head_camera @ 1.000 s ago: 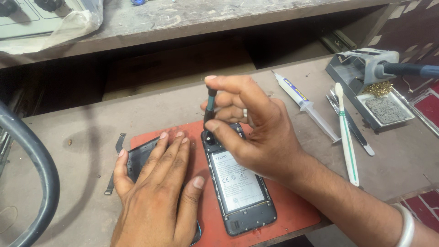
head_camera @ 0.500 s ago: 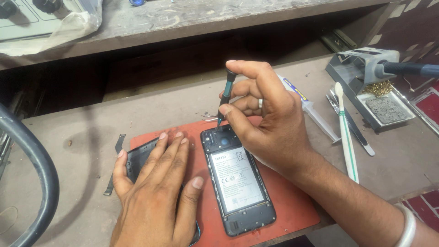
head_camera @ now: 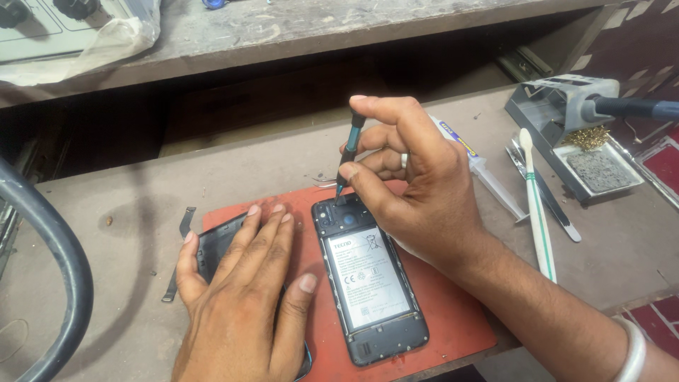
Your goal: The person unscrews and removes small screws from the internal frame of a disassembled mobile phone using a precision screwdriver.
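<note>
Right hand (head_camera: pixel 417 191) pinches a small precision screwdriver (head_camera: pixel 349 155) between thumb and curled fingers, index fingertip capping the top of the handle; tool nearly upright, tip down at the top edge of an opened smartphone (head_camera: pixel 369 281), near its camera corner. Ring on one finger, white bangle (head_camera: pixel 633 346) at the wrist

Left hand (head_camera: pixel 244 297) lies flat, palm down, fingers straight and close together, gripping nothing; it presses on the removed black back cover (head_camera: pixel 214 244), which sits just left of the phone, and the thumb rests against the phone's left edge

Phone lies back-up with cover off, battery with grey label exposed, dark frame around it. Phone and cover both sit on a red-orange work mat (head_camera: pixel 453 322) at the front edge of a dusty brown workbench (head_camera: pixel 127 212)

Thin dark metal strip (head_camera: pixel 177 255) on the bench left of the mat. Tweezers tips (head_camera: pixel 322 182) just behind the mat, mostly hidden by the right hand

Right of the hand: syringe-type tube (head_camera: pixel 488 177), white brush with green stripe (head_camera: pixel 539 212), dark flat tool (head_camera: pixel 544 194) beside it, all lying on the bench. Further right a soldering iron stand (head_camera: pixel 566 117) with brass wool, sponge tray and an iron resting in it

Thick grey cable (head_camera: pixel 64 283) arcs at far left. Upper shelf holds plastic-covered equipment (head_camera: pixel 64 32)
</note>
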